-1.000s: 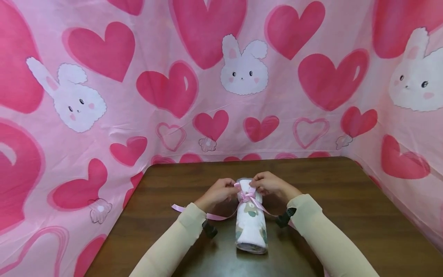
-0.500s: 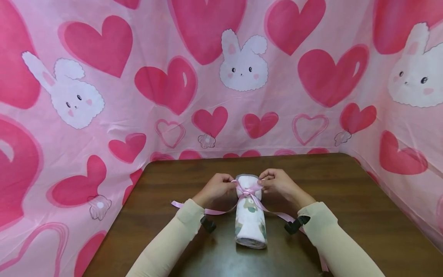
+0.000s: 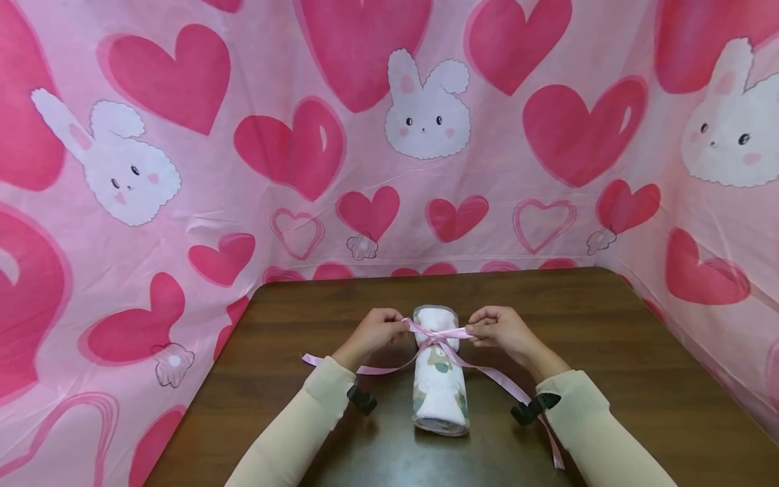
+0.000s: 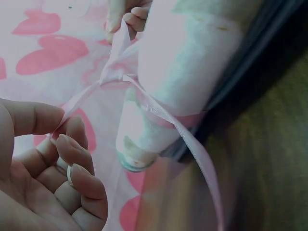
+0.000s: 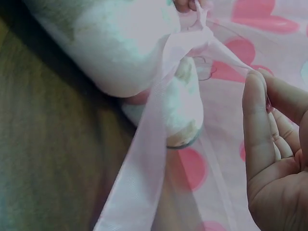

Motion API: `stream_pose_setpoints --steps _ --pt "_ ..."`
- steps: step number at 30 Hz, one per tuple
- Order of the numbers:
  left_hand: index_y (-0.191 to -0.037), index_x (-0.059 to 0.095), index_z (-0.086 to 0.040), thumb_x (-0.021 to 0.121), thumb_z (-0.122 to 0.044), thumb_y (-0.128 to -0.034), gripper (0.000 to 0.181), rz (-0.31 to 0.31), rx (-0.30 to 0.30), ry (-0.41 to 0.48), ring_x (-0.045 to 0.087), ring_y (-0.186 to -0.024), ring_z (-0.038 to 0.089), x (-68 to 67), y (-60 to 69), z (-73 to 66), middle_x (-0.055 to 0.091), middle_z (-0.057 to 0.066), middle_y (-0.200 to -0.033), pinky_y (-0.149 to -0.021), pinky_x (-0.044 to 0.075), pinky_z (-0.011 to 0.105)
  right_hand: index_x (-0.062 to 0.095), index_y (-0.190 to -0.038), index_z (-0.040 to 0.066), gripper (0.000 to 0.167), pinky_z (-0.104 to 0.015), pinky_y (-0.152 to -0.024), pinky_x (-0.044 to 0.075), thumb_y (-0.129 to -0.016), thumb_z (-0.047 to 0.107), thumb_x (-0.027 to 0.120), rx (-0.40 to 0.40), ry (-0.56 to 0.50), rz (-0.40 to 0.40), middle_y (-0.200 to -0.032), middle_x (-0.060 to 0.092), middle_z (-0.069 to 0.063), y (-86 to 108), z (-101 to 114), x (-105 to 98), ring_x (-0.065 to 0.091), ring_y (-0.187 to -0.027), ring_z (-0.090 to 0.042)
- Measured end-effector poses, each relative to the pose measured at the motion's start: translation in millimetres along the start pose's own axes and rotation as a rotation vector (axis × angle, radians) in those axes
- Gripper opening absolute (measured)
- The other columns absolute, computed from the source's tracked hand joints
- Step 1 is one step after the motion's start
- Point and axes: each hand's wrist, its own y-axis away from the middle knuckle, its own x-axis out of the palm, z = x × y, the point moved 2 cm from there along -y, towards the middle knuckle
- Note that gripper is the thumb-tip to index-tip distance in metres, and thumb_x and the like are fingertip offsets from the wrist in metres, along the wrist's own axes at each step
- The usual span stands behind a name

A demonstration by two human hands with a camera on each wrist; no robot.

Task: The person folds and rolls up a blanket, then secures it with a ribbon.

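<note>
A white rolled towel (image 3: pixel 439 399) with a green and brown print lies lengthwise on the table, a pink ribbon (image 3: pixel 435 337) knotted around its far part. My left hand (image 3: pixel 377 335) pinches one short length of the ribbon between thumb and index finger, left of the knot. On the other side, my right hand (image 3: pixel 504 333) pinches another length. Both lengths stretch outward from the knot. In the left wrist view the ribbon (image 4: pixel 113 74) crosses over the towel (image 4: pixel 185 62), with a long tail hanging down. The right wrist view shows the right hand's (image 5: pixel 279 139) thumb and index fingertips meeting on the ribbon.
A brown wooden table (image 3: pixel 304 297) bears the towel. One long ribbon tail runs left under the left wrist; the other passes below the right wrist. Dark straps (image 3: pixel 535 408) sit at the wrists. A pink curtain (image 3: pixel 365 155) with hearts and rabbits surrounds the table.
My hands have moved apart, the right one farther to the right. The ribbon lengths they pinch are now drawn out sideways from the knot, and the right tail has shifted.
</note>
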Motion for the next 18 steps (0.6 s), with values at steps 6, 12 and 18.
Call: stream_pose_setpoints --steps 6,12,18 --pt "-0.093 0.066 0.006 0.065 -0.017 -0.0931 0.024 0.0 0.007 0.07 0.053 -0.066 0.028 1.8 0.7 12.4 0.061 0.031 -0.09 -0.068 0.049 0.045 0.061 -0.095 -0.008 0.013 -0.036 -0.068 0.057 -0.087 -0.003 0.07 -0.027 -0.048 -0.04 -0.081 0.067 -0.012 4.4 -9.1 -5.8 0.067 -0.07 -0.019" --pt "-0.088 0.064 0.007 0.064 -0.017 -0.0935 0.024 -0.03 0.015 0.108 0.05 -0.059 0.018 0.1 1.8 19.6 0.064 0.017 -0.077 -0.06 0.045 0.036 0.062 -0.094 -0.007 0.016 -0.034 -0.066 0.057 -0.086 0.001 0.073 -0.054 -0.092 -0.102 -0.078 0.068 -0.009 7.7 -12.7 -9.8 0.066 -0.066 -0.016" --pt "-0.09 0.063 0.013 0.063 -0.016 -0.0945 0.029 -0.036 0.013 0.117 0.049 -0.055 0.015 0.0 1.6 22.5 0.062 0.007 -0.069 -0.056 0.043 0.032 0.061 -0.093 -0.008 0.021 -0.035 -0.065 0.057 -0.084 0.003 0.075 -0.071 -0.083 -0.144 -0.077 0.069 -0.008 7.2 -13.3 -12.8 0.066 -0.064 -0.016"
